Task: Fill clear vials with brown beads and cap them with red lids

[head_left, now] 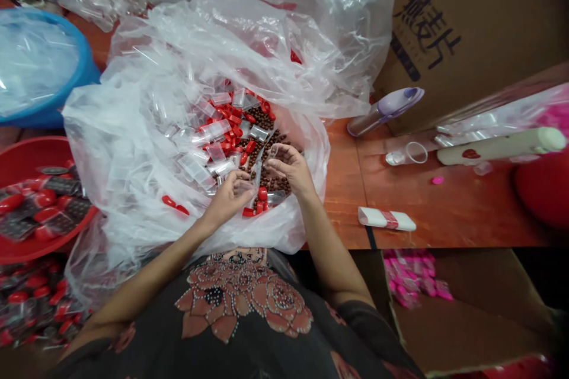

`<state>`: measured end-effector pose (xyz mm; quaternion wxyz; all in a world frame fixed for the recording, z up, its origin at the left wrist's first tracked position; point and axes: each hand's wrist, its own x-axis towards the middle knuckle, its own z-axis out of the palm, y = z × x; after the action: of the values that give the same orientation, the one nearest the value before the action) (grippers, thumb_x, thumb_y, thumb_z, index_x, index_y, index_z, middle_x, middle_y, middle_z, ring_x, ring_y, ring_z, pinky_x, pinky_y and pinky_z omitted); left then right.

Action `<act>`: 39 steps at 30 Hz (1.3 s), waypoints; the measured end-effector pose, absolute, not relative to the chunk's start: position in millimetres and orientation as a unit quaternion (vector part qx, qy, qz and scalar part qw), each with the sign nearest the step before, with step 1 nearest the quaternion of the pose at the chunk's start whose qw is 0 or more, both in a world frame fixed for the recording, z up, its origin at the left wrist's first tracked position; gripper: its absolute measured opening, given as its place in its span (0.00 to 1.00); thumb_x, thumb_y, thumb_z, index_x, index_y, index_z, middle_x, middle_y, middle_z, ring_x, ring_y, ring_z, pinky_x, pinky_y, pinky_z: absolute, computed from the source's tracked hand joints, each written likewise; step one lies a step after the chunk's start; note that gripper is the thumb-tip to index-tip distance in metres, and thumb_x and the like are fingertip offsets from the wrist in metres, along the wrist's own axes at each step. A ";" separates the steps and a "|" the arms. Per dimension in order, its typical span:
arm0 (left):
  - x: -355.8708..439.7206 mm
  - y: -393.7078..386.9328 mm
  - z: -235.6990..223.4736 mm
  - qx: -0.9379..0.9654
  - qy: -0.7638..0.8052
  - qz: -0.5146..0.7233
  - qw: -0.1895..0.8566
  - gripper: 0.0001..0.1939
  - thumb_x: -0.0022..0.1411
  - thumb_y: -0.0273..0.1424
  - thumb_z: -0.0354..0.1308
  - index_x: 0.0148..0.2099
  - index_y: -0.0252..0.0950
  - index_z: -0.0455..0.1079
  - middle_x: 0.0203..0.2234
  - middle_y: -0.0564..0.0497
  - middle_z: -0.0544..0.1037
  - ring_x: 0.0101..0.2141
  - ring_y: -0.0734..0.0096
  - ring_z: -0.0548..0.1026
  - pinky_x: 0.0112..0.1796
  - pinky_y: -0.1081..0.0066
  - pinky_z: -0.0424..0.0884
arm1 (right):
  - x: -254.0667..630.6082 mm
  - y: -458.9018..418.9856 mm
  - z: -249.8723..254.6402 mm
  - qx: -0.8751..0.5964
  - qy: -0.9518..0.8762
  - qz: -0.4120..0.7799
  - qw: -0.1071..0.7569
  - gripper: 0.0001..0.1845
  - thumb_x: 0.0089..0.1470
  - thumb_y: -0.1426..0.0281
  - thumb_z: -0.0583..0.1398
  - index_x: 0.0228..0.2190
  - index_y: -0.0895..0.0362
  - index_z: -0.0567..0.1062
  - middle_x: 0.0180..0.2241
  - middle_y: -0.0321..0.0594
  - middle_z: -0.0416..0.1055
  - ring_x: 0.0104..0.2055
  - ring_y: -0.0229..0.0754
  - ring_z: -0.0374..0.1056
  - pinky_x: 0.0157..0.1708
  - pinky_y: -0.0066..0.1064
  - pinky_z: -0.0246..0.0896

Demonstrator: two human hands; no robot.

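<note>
Many glossy red plastic caps (235, 120) lie heaped mid-frame, above the left hand (232, 192), angled inward, fingers curled; small round brown beads (269, 182) lie between it and the right hand (292, 172), thumb and fingers bent leftward; whether either grip clamps anything, I cannot tell.

Brown beads (280, 183): small, round, loose, spread in one pile. Red caps (231, 124): glossy, at mixed tilts, heaped against the pile's left side; a few at its lower edge. Clear containers (213, 131): flat, transparent, lying at varied angles left of the pile, among and beyond the caps; some overlap.
</note>
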<state>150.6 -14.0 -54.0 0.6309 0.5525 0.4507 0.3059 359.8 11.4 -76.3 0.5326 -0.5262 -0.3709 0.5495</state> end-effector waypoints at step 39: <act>154.8 11.9 -70.8 0.572 0.427 0.320 0.623 0.22 0.56 0.35 0.66 0.53 0.38 0.76 0.45 0.46 0.81 0.44 0.62 0.78 0.46 0.61 0.75 | 358.9 2.7 -45.5 -0.550 -0.665 0.340 0.374 0.08 0.59 0.64 0.61 0.38 0.50 0.81 0.37 0.38 0.76 0.42 0.43 0.71 0.45 0.37 0.66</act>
<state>154.8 11.9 -70.8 0.6229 0.5724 0.4266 0.3200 358.9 2.7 -45.5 0.3740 -0.5497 -0.6653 0.3396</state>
